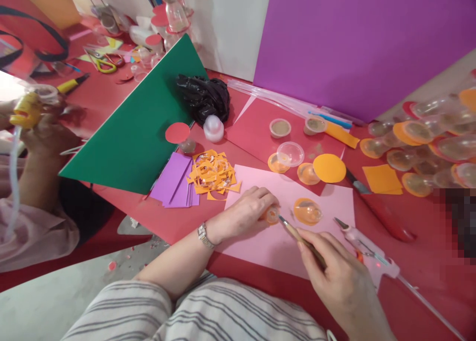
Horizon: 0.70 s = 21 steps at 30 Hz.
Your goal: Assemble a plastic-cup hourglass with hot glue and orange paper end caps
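Note:
My left hand [247, 209], with a watch on the wrist, rests on the pink sheet [260, 249]. Its fingers are closed on a small clear plastic piece with an orange rim [272, 215]. A slim brush [307, 244] with a wooden handle is gripped in my right hand [334, 266]. The brush's tip meets or nearly meets the edge of the plastic piece; I cannot tell which. Just right of it, a clear plastic dome on an orange disc [308, 211] lies on the pink sheet.
A glue gun [372, 252] and a red-handled cutter [386, 217] lie to the right. Orange scraps [211, 172] and purple cards [174, 182] are left. A green board [137, 128] stands between me and another person's hands [48, 128]. Plastic cup assemblies [420, 133] are stacked at right.

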Available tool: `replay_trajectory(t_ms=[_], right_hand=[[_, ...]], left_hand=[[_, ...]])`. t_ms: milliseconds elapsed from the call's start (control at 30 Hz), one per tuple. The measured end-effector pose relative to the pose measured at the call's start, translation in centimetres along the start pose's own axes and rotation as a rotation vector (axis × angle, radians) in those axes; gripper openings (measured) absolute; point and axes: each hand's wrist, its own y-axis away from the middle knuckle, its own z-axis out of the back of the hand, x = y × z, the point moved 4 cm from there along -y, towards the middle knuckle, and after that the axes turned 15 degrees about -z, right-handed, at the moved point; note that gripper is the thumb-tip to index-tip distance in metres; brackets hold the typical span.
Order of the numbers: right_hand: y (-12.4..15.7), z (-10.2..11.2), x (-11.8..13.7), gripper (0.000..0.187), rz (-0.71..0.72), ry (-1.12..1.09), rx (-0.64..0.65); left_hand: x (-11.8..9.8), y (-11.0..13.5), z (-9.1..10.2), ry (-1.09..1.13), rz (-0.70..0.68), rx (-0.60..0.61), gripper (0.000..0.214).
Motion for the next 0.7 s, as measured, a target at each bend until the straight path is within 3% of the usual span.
replay_trajectory(t_ms=[700], right_hand=[[-0.64, -0.34, 0.58, 0.026, -0.028, 0.037, -0.024]], left_hand=[[0.19, -0.04, -0.3, 0.008, -0.006, 0.003, 0.02]])
